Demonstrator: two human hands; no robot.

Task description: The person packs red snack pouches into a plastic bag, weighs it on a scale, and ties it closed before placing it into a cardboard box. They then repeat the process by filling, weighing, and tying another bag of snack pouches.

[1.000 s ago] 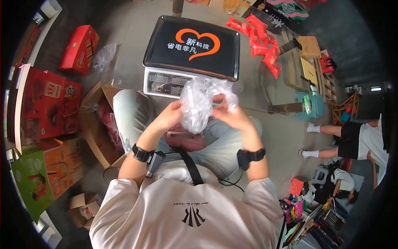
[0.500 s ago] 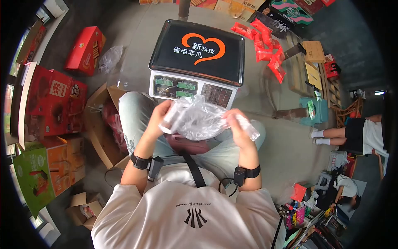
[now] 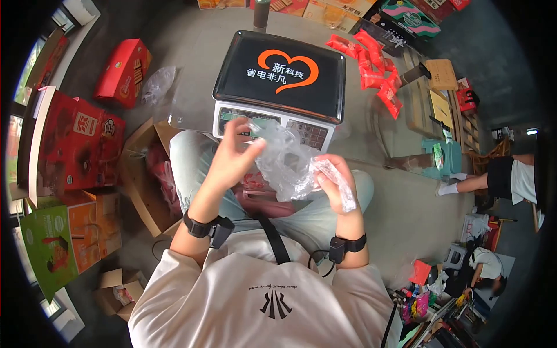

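Note:
A clear, crumpled plastic bag (image 3: 285, 168) hangs between my hands, above my lap and in front of the scale. My right hand (image 3: 336, 181) is closed around its bunched end, and a gathered strip sticks out below the fingers. At the bag's other side, my left hand (image 3: 233, 155) has its thumb and fingers spread apart, close to the plastic. Just beyond is a digital scale (image 3: 279, 75) with a black tray. Its green displays are partly covered by my left fingers and the bag.
Several red packets (image 3: 371, 66) lie on the glass table (image 3: 360, 124) right of the scale. An open carton (image 3: 139, 180) stands left of my knee. Red gift boxes (image 3: 81, 145) line the left side. Another crumpled bag (image 3: 158, 84) lies at left. Two people are at far right.
My left hand has let go of the bag's left edge, spreading its fingers and rising toward the scale's displays. The bag now droops toward my right hand, which keeps its grip.

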